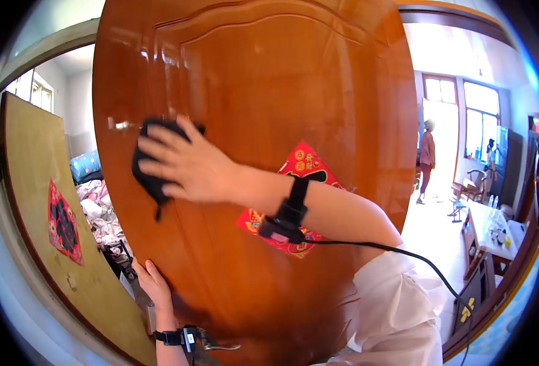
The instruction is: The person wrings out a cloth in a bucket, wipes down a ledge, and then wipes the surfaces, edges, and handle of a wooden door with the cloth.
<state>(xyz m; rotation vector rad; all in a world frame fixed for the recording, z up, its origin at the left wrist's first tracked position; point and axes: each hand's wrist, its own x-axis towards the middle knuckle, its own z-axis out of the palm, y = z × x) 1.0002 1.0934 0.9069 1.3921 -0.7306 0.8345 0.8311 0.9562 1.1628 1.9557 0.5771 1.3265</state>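
My right hand presses a black cloth against the upper left part of a glossy brown wooden door. Its fingers are spread over the cloth, whose lower corner dangles. At the door's lower left edge, my left hand holds on, fingers pointing up; part of its grip is hidden. A metal door handle is near my left wrist. Behind my right forearm, a red diamond-shaped paper decoration is stuck to the door. Each wrist wears a black strapped device, and a cable trails from the right one.
To the left stands a yellowish door with another red paper decoration; bedding is piled behind it. Through the right doorway, a person stands by a bright opening. A white-topped table with bottles and a chair are there.
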